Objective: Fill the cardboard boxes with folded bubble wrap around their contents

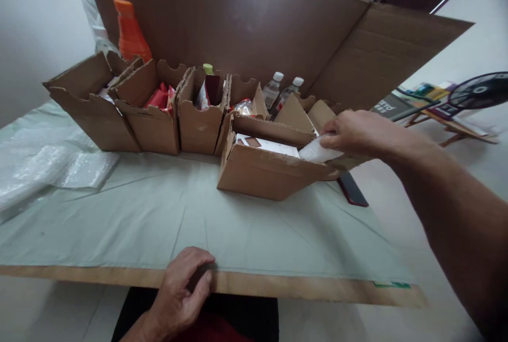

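My right hand [344, 131] reaches across the right side with thumb and fingers closed on a piece of whitish, cloudy bubble wrap [319, 150]. The wrap sits at the right end of the front cardboard box [260, 175], partly inside it; whether it encloses anything is hidden. Beside it in that box lies a white carton [273, 146] with brown marks. At the table's front edge rests my left hand [184, 284], fingers loosely curled, thumb apart from them and nothing between.
Behind stand several open cardboard bins [159, 133] with packets inside. An orange bottle [130, 32] and clear bottles [272, 89] stand farther back before a tall cardboard panel [222, 19]. More bubble wrap [55, 164] lies left. A dark phone [352, 189] lies right, near a fan [480, 90].
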A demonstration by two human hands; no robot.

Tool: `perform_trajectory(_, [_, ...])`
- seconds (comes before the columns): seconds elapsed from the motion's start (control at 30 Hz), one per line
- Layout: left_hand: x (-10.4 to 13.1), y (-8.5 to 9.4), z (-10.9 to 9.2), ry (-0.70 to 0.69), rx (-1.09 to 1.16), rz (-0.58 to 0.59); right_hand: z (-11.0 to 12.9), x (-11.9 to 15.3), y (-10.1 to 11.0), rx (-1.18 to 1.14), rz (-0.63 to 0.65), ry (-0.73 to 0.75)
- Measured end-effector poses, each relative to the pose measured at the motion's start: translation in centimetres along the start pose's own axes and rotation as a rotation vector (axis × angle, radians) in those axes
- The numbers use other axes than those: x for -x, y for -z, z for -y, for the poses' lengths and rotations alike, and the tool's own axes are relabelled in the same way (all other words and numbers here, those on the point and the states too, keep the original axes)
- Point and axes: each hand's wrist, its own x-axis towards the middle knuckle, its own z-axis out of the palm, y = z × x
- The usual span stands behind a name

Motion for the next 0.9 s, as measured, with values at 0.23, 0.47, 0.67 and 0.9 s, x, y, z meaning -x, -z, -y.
perform_trajectory(0.23, [-0.1, -0.2, 0.3, -0.064, -0.023, 0.021, -3.2, -0.3, -0.4, -0.51, 0.19, 0.059])
perform_trajectory(0.47, [-0.3, -0.4, 0.2, -0.101, -0.035, 0.043, -1.3, -0.5, -3.5, -0.384, 0.091, 0.081])
perform_trajectory(0.67, [-0.4, -0.6, 0.5, -0.11, -0.027, 0.027, -0.9, -1.0, -4.5, -0.326, 0.085, 0.264])
perform_trajectory(0.9, [0.7, -0.7, 1.9, -0.116, -0.012, 0.082, -1.3, -0.9, -5.5, -0.37, 0.219, 0.367])
